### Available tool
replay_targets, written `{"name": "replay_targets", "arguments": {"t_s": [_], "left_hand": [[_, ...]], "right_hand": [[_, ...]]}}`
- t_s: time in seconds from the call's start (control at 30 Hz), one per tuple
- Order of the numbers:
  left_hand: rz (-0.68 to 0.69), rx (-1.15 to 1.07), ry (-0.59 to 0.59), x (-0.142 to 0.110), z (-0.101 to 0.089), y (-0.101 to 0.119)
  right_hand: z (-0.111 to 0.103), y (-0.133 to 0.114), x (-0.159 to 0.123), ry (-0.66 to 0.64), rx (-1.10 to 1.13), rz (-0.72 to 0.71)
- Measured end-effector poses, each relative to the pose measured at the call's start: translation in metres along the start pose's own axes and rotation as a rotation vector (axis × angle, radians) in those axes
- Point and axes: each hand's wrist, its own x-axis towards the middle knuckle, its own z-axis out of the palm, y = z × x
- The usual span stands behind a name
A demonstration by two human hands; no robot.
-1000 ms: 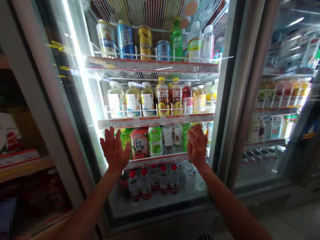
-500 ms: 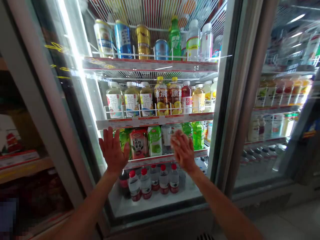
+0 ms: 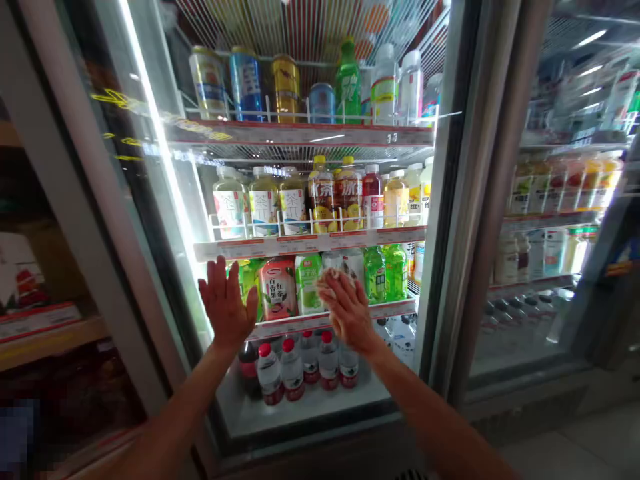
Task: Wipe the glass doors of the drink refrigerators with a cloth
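Note:
My left hand (image 3: 227, 303) lies flat with fingers spread against the glass door (image 3: 320, 420) of a drinks fridge, at the left side of the pane. Under the fingers of my right hand (image 3: 350, 310) is a crumpled pale cloth (image 3: 326, 285), pressed to the same glass. Part of the cloth is hidden beneath the palm. Behind the pane, close to my right hand, stand a green-labelled bottle (image 3: 309, 280) and a red tea bottle (image 3: 278, 288).
Shelves behind the glass hold cans (image 3: 246, 83), tea bottles (image 3: 320, 193) and red-capped water bottles (image 3: 270, 373). A metal door frame (image 3: 493, 200) runs down the right, with another drinks fridge beyond. At left is a shelf (image 3: 50, 340) with packaged goods.
My right hand has slid left across the glass with the cloth, from in front of the clear bottles toward the green-labelled bottle. My left hand has stayed in place.

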Motion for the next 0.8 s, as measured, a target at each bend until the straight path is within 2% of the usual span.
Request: {"name": "replay_targets", "arguments": {"t_s": [0.07, 0.13, 0.2, 0.23, 0.3, 0.4, 0.47, 0.5, 0.57, 0.67, 0.7, 0.73, 0.8], "left_hand": [[0.0, 0.0, 0.005, 0.0, 0.001, 0.001], [-0.004, 0.004, 0.017, 0.0, 0.002, 0.002], [-0.012, 0.015, 0.022, 0.0, 0.003, 0.003], [-0.016, 0.017, 0.018, 0.0, 0.003, 0.003], [-0.026, 0.015, 0.007, 0.0, 0.002, 0.003], [-0.024, 0.008, -0.009, 0.0, 0.0, 0.002], [-0.017, 0.01, -0.016, 0.0, -0.001, 0.001], [-0.012, 0.008, -0.019, 0.0, -0.001, 0.001], [-0.005, 0.005, -0.017, 0.0, -0.001, 0.001], [-0.009, 0.013, -0.009, 0.0, 0.0, 0.002], [-0.013, 0.017, -0.006, 0.0, 0.001, 0.002], [-0.016, 0.017, -0.005, 0.0, 0.002, 0.002], [-0.016, 0.01, -0.013, 0.0, 0.002, 0.002]], "right_hand": [[-0.008, 0.035, -0.015, 0.134, -0.054, 0.17], [-0.017, 0.073, -0.021, 0.333, -0.106, 0.393], [-0.02, 0.09, -0.019, 0.473, -0.126, 0.515], [-0.018, 0.086, -0.015, 0.494, -0.121, 0.525], [-0.009, 0.057, -0.007, 0.414, -0.087, 0.449], [0.007, -0.004, -0.003, 0.129, 0.002, 0.169], [0.011, -0.022, -0.006, -0.001, 0.036, 0.005], [0.01, -0.019, -0.008, -0.015, 0.034, -0.014], [0.002, 0.009, -0.008, 0.071, -0.005, 0.101], [-0.014, 0.069, 0.011, 0.359, -0.074, 0.407], [-0.017, 0.081, 0.022, 0.443, -0.082, 0.471], [-0.018, 0.085, 0.032, 0.495, -0.081, 0.503], [-0.012, 0.07, 0.049, 0.476, -0.056, 0.463]]}}
